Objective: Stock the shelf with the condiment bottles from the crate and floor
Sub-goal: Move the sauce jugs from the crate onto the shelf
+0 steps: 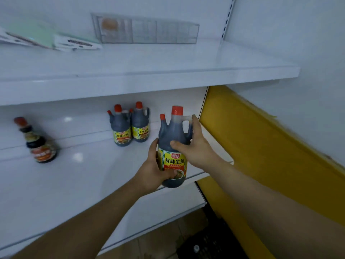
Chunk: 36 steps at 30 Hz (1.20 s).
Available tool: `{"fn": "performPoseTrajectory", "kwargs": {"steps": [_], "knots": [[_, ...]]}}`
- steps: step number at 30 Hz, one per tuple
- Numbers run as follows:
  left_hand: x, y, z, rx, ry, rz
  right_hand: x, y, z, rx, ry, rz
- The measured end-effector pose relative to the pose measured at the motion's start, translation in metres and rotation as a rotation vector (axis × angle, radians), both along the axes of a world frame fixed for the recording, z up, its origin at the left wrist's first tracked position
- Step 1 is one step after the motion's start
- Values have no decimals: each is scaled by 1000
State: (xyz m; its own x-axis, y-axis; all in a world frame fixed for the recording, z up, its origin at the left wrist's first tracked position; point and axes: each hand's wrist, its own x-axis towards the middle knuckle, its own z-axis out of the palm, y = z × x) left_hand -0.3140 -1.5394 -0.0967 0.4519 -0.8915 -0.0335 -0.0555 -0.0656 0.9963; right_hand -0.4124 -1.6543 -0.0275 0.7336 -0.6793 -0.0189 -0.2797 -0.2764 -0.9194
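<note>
A big dark soy sauce bottle (172, 136) with red caps, a handle and a yellow label stands upright at the front right of the white middle shelf (84, 176). My left hand (154, 170) grips its lower body at the label. My right hand (194, 144) holds its shoulder beside the handle. Two matching bottles (121, 128) (140, 124) stand side by side farther back on the same shelf. A smaller dark bottle (38, 144) with a red cap stands at the left.
An upper white shelf (149, 71) overhangs, carrying paper tags (78, 43) and a clear wire divider (147, 28). A yellow panel (261, 146) runs along the right. Below, a dark crate (211, 243) sits on the tiled floor, with a bottle cap (196, 247) showing.
</note>
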Motion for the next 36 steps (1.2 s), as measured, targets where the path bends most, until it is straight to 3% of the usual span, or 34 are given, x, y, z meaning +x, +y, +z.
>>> {"fn": "performPoseTrajectory", "kwargs": {"steps": [10, 18, 25, 29, 36], "knots": [[49, -42, -97, 189, -54, 225, 72, -52, -100, 14, 62, 178], [64, -99, -142, 190, -106, 332, 95, -111, -153, -13, 30, 233], [87, -132, -161, 149, -180, 388, 115, -142, -172, -58, -38, 237], [102, -145, -170, 173, -351, 488, 129, -155, -176, -90, -50, 258], [116, -165, -185, 87, -295, 581, 154, -172, -183, -182, -82, 224]]}}
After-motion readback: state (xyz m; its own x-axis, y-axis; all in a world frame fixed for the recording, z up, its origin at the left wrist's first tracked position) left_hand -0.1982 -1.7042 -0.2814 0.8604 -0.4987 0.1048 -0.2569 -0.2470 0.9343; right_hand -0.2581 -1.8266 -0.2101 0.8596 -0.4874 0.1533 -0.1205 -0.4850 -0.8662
